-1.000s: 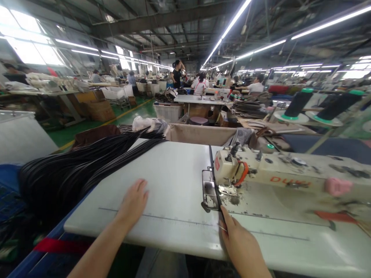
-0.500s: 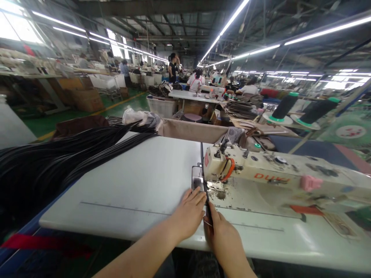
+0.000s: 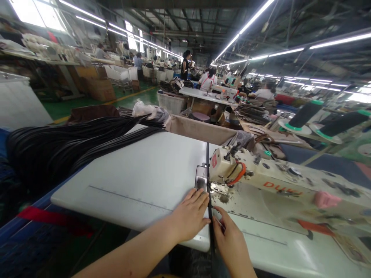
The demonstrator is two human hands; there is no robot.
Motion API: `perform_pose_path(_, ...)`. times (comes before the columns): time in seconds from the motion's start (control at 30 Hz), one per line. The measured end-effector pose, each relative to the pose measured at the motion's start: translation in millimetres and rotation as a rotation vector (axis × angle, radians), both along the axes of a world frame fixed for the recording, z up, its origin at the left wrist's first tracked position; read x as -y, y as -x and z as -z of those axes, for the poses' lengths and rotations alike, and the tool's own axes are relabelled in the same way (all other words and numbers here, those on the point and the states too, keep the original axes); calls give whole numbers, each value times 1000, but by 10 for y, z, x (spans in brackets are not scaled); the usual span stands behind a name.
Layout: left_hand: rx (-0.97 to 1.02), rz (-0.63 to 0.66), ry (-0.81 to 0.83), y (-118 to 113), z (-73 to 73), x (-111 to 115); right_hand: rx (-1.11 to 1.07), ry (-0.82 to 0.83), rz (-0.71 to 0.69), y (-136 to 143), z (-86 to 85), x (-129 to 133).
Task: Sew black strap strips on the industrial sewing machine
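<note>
A long narrow black strip (image 3: 210, 206) runs front to back across the white sewing table (image 3: 139, 166), passing beside the head of a sewing machine (image 3: 222, 164) and hanging over the front edge. My left hand (image 3: 191, 216) lies flat with fingers stretched forward, its fingertips at the metal plate (image 3: 201, 178) and along the strip's left side. On the strip's right side is my right hand (image 3: 232, 241), its thumb and fingers curled together. Something thin and shiny shows between those fingers, too small to name. The presser foot (image 3: 219, 188) is just ahead of my right hand.
A thick pile of black strips (image 3: 58, 143) hangs over the table's left side. Behind the table stands a fabric-lined bin (image 3: 197, 127). Black thread cones (image 3: 305, 115) stand at right. A red strip (image 3: 49, 218) lies at lower left. Several people work farther back.
My view has turned slightly left. My right hand has come off the strip toward its right side, its fingers curling. My left hand stays flat beside the strip.
</note>
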State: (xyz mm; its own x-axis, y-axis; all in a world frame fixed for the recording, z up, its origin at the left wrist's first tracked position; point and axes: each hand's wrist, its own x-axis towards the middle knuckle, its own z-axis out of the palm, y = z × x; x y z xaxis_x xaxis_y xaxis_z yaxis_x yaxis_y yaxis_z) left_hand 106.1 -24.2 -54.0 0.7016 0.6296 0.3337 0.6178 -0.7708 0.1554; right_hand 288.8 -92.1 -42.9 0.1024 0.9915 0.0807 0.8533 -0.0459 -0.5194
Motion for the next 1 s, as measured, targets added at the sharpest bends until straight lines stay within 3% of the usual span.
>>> perform_pose_path(0.17, -7, -7, 20, 1, -14, 6, 168, -4, 83, -166, 23, -1)
perform_pose_path(0.4, -18, 1, 27, 14, -47, 9, 455, -161, 97, -394, 148, -23)
perform_pose_path(1.0, -5, 7, 9, 4, 19, 4, 391, -239, 55, -361, 208, 10)
